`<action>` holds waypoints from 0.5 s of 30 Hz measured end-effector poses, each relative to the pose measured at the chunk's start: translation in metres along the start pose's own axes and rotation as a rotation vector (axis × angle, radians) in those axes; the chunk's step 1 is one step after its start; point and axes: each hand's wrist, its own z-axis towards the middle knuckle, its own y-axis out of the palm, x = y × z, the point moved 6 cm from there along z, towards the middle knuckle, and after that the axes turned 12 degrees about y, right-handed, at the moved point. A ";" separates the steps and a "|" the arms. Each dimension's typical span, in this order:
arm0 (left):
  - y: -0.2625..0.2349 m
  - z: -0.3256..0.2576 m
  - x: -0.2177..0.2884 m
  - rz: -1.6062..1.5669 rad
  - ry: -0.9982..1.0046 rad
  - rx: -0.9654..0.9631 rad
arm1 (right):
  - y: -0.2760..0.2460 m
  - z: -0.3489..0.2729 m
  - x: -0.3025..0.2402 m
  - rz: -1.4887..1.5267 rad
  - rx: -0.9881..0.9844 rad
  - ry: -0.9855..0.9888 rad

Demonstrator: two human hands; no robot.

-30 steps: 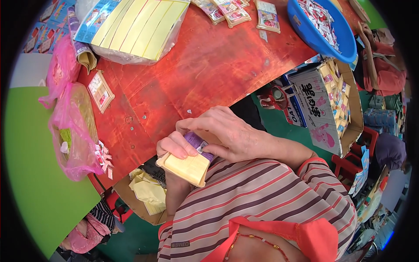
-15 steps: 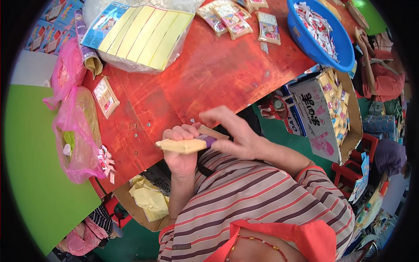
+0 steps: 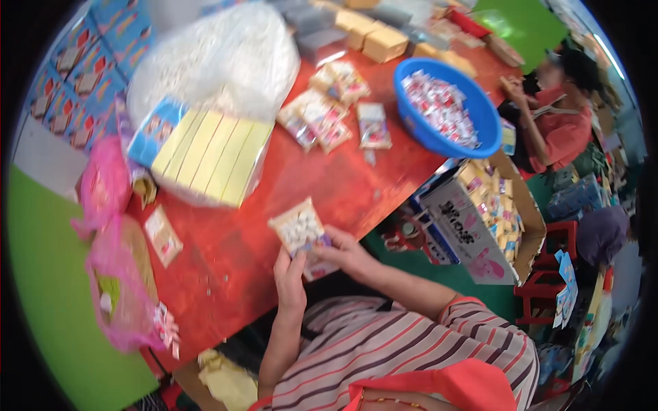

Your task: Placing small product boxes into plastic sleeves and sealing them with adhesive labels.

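Over the red table, a small flat wooden box is in both my hands, tilted with its open face up. White pieces fill its upper part, and a purple-and-white printed band or card shows lower down. My left hand grips the lower left edge, with the thumb on the face. On the right side, my right hand closes around the band and corner. Some fingers are hidden under the box. A similar filled box lies to the left, and several more packed boxes lie farther back.
A clear bag of white pieces stands at the back left, a yellow-striped card sheet against it. A blue basin holds small packets. Finished boxes fill a carton. Pink bags hang left. A co-worker sits far right.
My hands have moved forward over the table, and the box has turned from edge-on to face-up. My right hand, open and raised before, now grips it. The view has tilted up.
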 end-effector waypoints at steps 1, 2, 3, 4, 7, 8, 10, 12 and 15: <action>0.003 0.001 0.001 -0.005 0.013 0.000 | -0.001 0.001 0.000 0.036 0.005 -0.027; 0.007 0.000 -0.001 -0.020 0.034 -0.034 | -0.004 -0.003 -0.005 0.046 -0.010 -0.018; 0.009 -0.001 -0.007 -0.053 0.008 -0.047 | -0.008 -0.006 -0.011 0.058 -0.026 -0.008; 0.013 0.002 -0.007 -0.079 -0.020 -0.049 | -0.011 -0.008 -0.013 0.075 -0.053 0.021; 0.029 0.012 -0.009 -0.180 -0.079 -0.086 | -0.027 -0.009 -0.025 0.000 -0.028 0.005; 0.030 0.019 -0.015 -0.077 -0.046 -0.153 | -0.031 -0.009 -0.032 0.039 -0.049 -0.004; 0.033 0.034 -0.026 -0.104 -0.069 -0.156 | -0.045 0.000 -0.041 0.007 0.013 -0.014; 0.043 0.042 -0.025 -0.097 -0.182 -0.155 | -0.073 0.017 -0.055 -0.034 0.110 -0.079; 0.035 0.038 -0.009 -0.052 -0.062 -0.106 | -0.124 0.058 -0.083 -0.318 0.441 -0.277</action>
